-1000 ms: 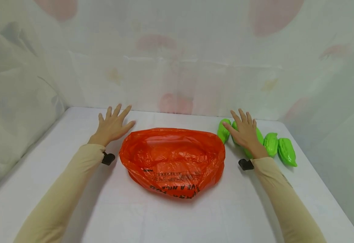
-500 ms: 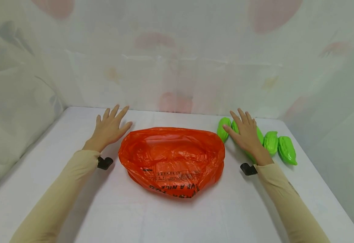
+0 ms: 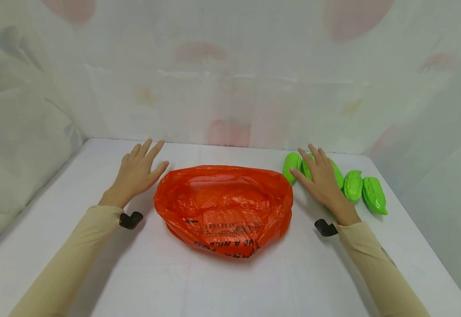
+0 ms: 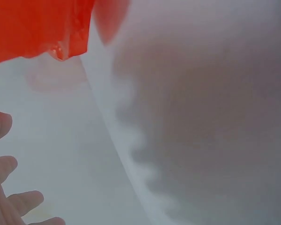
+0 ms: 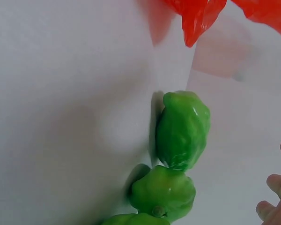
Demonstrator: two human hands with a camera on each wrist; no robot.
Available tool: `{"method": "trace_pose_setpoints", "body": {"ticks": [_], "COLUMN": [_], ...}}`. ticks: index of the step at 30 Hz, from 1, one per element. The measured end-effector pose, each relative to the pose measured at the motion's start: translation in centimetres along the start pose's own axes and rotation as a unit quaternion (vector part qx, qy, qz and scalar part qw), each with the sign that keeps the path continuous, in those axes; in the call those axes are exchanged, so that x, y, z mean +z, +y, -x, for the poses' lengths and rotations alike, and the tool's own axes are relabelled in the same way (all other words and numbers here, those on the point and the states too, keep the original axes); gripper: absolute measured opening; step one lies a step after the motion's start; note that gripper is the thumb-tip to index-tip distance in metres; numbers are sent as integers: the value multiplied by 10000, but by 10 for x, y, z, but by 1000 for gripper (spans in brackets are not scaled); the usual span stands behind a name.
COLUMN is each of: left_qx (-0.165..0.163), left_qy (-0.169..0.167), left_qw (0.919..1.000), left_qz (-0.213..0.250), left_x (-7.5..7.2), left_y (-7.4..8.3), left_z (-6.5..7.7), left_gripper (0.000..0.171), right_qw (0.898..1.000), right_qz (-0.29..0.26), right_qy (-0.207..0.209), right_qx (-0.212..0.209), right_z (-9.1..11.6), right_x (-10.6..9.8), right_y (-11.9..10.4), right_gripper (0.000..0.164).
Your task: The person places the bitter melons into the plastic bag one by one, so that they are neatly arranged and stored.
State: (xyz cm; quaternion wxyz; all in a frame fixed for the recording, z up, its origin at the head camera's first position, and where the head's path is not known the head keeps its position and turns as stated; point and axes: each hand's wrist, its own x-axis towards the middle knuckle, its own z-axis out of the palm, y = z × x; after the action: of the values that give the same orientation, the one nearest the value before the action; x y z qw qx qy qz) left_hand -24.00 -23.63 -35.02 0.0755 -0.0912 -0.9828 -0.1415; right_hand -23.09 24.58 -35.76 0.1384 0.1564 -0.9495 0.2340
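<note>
A red plastic bag (image 3: 224,207) with dark print lies open-mouthed on the white table, between the two hands. To its left my left hand (image 3: 134,174) hovers palm down with fingers spread, holding nothing. On the other side, my right hand (image 3: 321,178) stretches out with straight fingers, also holding nothing. It overlaps part of a row of glossy, bumpy green vegetables (image 3: 353,186) in the head view and hides some of them. The right wrist view shows one green vegetable (image 5: 182,131) close up, apart from the fingers. In the left wrist view the bag (image 4: 37,28) hangs over the upper left corner.
The white table (image 3: 222,290) ends at a pale curtain-like backdrop (image 3: 230,105) with faded pink shapes. Similar sheeting (image 3: 12,123) rises along the left side, and more along the right. A black wrist strap piece (image 3: 131,219) sticks out from each sleeve.
Both hands draw back slightly toward the person, the left also drifting a little leftward. The bag and the green vegetables stay where they were.
</note>
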Motion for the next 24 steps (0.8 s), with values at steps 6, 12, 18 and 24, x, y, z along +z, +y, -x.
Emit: {"method": "trace_pose_setpoints", "body": {"ticks": [6,12,18,24], "left_qx": [148,303,461,479], "left_qy": [225,428,756,914], "left_qw": [9996,9982,9951,9927], "left_qz": [126,285,434,621], "left_x": [-3,-4,-8,-8], "left_y": [3,6,6,7], "left_z": [10,18,29,37], "left_gripper": [67,66,64,62], "right_qw": [9998,9988,9967,9948], "right_qz": [-188,-441,-676,-877], "right_qy": [-5,3,63,-45], "right_qx": [-111,-201,-448,-517], "right_z": [9,17,24,31], "right_x": [-1,-2,1,0], "right_y": [-5,-11,-15,-20], "right_gripper": [68,66,65,66]}}
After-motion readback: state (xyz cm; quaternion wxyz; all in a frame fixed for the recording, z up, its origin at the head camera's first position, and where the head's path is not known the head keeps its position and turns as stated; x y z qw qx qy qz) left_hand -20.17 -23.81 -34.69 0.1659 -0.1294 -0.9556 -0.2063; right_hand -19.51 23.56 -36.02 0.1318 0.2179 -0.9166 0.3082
